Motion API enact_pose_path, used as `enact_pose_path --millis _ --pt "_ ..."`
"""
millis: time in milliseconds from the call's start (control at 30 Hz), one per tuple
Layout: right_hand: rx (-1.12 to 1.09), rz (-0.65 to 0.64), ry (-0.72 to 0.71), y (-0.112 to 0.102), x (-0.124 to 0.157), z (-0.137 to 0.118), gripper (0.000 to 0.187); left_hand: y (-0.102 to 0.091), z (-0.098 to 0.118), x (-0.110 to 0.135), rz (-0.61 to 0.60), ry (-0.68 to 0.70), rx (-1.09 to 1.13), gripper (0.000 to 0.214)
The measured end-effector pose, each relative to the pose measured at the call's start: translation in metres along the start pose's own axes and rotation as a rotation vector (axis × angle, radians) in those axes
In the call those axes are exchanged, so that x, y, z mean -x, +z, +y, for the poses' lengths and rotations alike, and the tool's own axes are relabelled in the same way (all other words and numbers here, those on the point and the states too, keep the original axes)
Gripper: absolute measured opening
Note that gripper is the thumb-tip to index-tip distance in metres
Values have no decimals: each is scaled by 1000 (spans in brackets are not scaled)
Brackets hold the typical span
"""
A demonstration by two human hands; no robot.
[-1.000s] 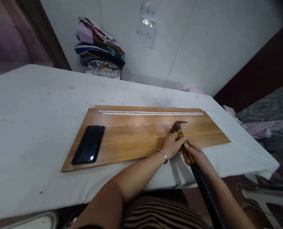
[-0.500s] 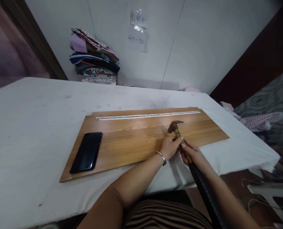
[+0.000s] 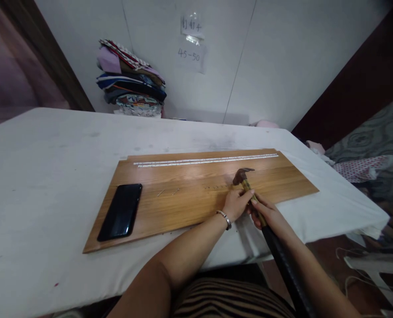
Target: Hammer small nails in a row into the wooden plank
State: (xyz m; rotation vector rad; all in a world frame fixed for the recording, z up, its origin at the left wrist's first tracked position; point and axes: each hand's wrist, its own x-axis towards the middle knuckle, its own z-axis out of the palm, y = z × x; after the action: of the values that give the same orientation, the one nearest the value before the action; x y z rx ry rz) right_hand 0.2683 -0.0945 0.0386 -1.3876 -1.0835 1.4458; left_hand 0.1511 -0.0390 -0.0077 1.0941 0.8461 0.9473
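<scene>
Head view: hammer (image 3: 273,242) over wooden board (image 3: 183,207)

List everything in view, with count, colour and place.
Board: one, brown, on white tablecloth.
Phone: one, black, board's left end.
Printed strips: two, white, board's far side.
Loose nails: two, grey, right of phone.
Specks: too small to count, dark, mid-board.
Cloth stack: one, mixed colours, back left.
Paper notes: two, white, on pale wall.
Hanging cloth: one, pink, far left.
Dark panel: one, brown, upper right.
Dotted cloth: one, white and red, right.
Furniture frame: one, white, lower right.
Hammer: one, yellow and black handle, head over board.
Bracelet: one, silvery, left wrist.
Left hand: one, bare, at hammer.
Right hand: one, bare, around hammer.
</scene>
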Motion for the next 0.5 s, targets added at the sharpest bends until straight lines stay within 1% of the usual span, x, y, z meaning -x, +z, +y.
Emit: enact_pose_path --millis 133,267,500 --pt "-15 -6 10 1 0 -1 54 0 2 0 21 -8 -37 48" --pt "-6 -12 -13 0 -2 1 60 -1 0 0 2 10 -23 48" --pt "8 -16 -4 -2 -2 4 58 -1 -4 -2 8 19 -24 48"
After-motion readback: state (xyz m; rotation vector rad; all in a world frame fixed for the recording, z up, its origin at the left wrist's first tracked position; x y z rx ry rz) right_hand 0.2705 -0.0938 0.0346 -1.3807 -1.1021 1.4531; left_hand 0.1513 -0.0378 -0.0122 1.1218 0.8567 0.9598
